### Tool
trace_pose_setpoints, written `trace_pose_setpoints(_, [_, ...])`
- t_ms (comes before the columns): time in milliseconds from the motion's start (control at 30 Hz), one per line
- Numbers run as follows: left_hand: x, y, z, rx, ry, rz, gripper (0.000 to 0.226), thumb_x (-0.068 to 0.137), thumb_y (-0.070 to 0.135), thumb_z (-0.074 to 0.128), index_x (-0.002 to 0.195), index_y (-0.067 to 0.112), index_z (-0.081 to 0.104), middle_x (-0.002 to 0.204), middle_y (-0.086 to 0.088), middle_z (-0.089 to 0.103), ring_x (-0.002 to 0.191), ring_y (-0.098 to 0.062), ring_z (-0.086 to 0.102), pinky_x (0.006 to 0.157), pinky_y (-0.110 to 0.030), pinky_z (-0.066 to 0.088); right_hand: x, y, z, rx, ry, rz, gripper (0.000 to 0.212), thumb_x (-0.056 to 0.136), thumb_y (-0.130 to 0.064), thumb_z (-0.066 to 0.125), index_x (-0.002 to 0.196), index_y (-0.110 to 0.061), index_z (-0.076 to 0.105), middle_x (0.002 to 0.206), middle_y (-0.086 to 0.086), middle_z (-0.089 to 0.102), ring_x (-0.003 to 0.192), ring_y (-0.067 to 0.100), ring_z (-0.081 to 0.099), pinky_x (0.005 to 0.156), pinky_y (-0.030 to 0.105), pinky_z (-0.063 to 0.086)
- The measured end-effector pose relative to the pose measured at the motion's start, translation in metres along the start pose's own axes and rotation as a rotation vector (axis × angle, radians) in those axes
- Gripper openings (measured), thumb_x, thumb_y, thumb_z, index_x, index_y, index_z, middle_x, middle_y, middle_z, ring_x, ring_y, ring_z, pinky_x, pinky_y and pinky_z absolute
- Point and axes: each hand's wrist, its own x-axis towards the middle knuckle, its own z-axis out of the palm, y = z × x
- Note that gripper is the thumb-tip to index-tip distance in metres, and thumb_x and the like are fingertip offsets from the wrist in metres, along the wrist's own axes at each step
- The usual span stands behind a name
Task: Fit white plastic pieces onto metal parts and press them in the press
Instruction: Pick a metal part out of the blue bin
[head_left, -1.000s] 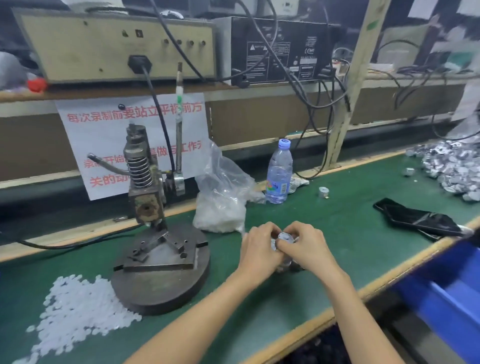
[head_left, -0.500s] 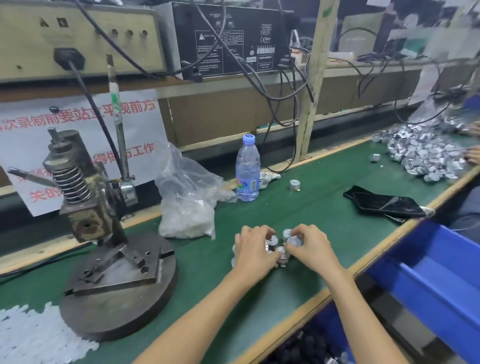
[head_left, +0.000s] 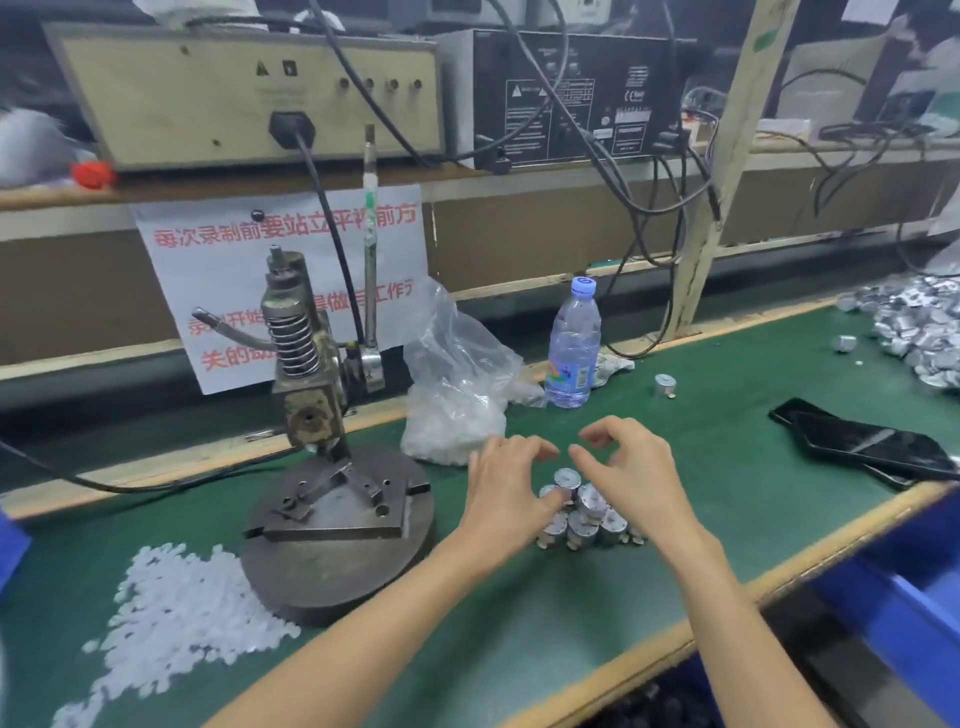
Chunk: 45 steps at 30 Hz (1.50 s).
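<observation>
A small cluster of silver cylindrical metal parts stands on the green bench mat, right of the hand press. My left hand hangs over the cluster's left side with loosely curved fingers, its thumb at one part. Just above the right side my right hand hovers, fingers curved, holding nothing. Left of the round press base lies a loose heap of white plastic pieces. Nothing sits on the press fixture plate.
Behind my hands are a clear bag of white pieces and a water bottle. A single metal part and a black phone lie right. At far right is a big pile of metal parts. Below the bench edge sits a blue bin.
Both hands have let go of the metal parts and lifted slightly apart above the cluster. The view has swung back left toward the press.
</observation>
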Motion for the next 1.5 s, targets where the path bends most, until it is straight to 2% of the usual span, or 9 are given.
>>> trace_pose_setpoints(300, [-0.055, -0.029, -0.138, 0.026, 0.251, -0.085, 0.032, 0.078, 0.021, 0.07, 0.11, 0.02, 0.062, 0.107, 0.008, 0.062, 0.1, -0.014, 0.044, 0.093, -0.034, 0.036, -0.012, -0.15, 0.044, 0.284, -0.11, -0.376, 0.005, 0.078, -0.021, 0.069, 0.083, -0.023, 0.067, 0.064, -0.014, 0.057, 0.057, -0.002, 0.051, 0.057, 0.018, 0.038])
trace_pose_setpoints(533, [-0.131, -0.073, -0.246, 0.252, 0.432, -0.219, 0.029, 0.074, 0.021, 0.075, 0.101, 0.022, 0.065, 0.098, 0.011, 0.065, 0.098, -0.014, 0.048, 0.086, -0.028, 0.032, -0.051, -0.262, 0.104, 0.334, -0.363, -0.634, 0.003, 0.084, -0.029, 0.067, 0.085, -0.028, 0.064, 0.069, -0.019, 0.057, 0.065, -0.003, 0.054, 0.063, 0.021, 0.048])
trace_pose_setpoints(700, [-0.2, -0.11, -0.321, 0.453, 0.493, -0.377, 0.033, 0.07, 0.026, 0.077, 0.1, 0.017, 0.067, 0.1, 0.003, 0.067, 0.096, -0.025, 0.055, 0.089, -0.04, 0.039, -0.096, -0.354, 0.155, 0.354, -0.558, -0.792, 0.008, 0.082, -0.025, 0.064, 0.087, -0.019, 0.067, 0.074, -0.01, 0.061, 0.074, 0.014, 0.059, 0.073, 0.036, 0.051])
trace_pose_setpoints(800, [-0.247, -0.129, -0.357, 0.527, 0.509, -0.482, 0.038, 0.067, 0.031, 0.074, 0.1, 0.014, 0.069, 0.097, -0.003, 0.069, 0.093, -0.028, 0.059, 0.082, -0.03, 0.035, -0.129, -0.402, 0.187, 0.276, -0.691, -0.925, 0.011, 0.083, -0.026, 0.062, 0.09, -0.018, 0.065, 0.079, -0.005, 0.062, 0.084, 0.021, 0.061, 0.074, 0.034, 0.049])
trace_pose_setpoints(933, [-0.306, -0.149, -0.383, 0.684, 0.532, -0.681, 0.037, 0.071, 0.028, 0.075, 0.107, 0.021, 0.066, 0.106, 0.004, 0.066, 0.105, -0.024, 0.052, 0.082, -0.031, 0.026, -0.173, -0.445, 0.229, 0.09, -0.91, -1.097, 0.021, 0.084, -0.029, 0.061, 0.098, -0.013, 0.061, 0.095, 0.005, 0.063, 0.097, 0.027, 0.058, 0.074, 0.035, 0.046])
trace_pose_setpoints(1067, [-0.343, -0.164, -0.393, 0.754, 0.351, -0.959, 0.039, 0.073, 0.035, 0.071, 0.109, 0.027, 0.058, 0.11, 0.007, 0.059, 0.108, -0.021, 0.044, 0.077, -0.031, 0.021, -0.201, -0.467, 0.258, -0.188, -1.192, -1.19, 0.029, 0.083, -0.028, 0.065, 0.103, -0.007, 0.064, 0.1, 0.01, 0.063, 0.089, 0.025, 0.061, 0.076, 0.036, 0.052])
trace_pose_setpoints(1167, [-0.352, -0.17, -0.397, 0.743, 0.116, -1.091, 0.024, 0.072, 0.031, 0.067, 0.092, 0.028, 0.054, 0.101, 0.005, 0.06, 0.104, -0.023, 0.049, 0.074, -0.031, 0.026, -0.22, -0.477, 0.27, -0.292, -1.313, -1.205, 0.028, 0.082, -0.022, 0.066, 0.102, -0.003, 0.065, 0.08, 0.007, 0.064, 0.066, 0.02, 0.062, 0.06, 0.027, 0.051])
trace_pose_setpoints(1300, [-0.354, -0.175, -0.395, 0.671, -0.237, -1.275, 0.022, 0.063, 0.026, 0.073, 0.072, 0.022, 0.053, 0.071, 0.006, 0.058, 0.067, -0.016, 0.057, 0.052, -0.022, 0.038, -0.244, -0.48, 0.28, -0.409, -1.393, -1.28, 0.025, 0.078, -0.024, 0.073, 0.096, -0.009, 0.064, 0.071, 0.003, 0.063, 0.061, 0.017, 0.06, 0.061, 0.029, 0.053])
trace_pose_setpoints(1500, [-0.348, -0.174, -0.391, 0.852, -0.401, -1.202, 0.034, 0.067, 0.033, 0.073, 0.063, 0.025, 0.04, 0.067, 0.01, 0.045, 0.07, -0.015, 0.047, 0.067, -0.025, 0.034, -0.245, -0.473, 0.285, -0.319, -1.434, -1.287, 0.023, 0.075, -0.024, 0.076, 0.087, -0.021, 0.058, 0.064, -0.009, 0.055, 0.054, 0.005, 0.054, 0.044, 0.019, 0.039])
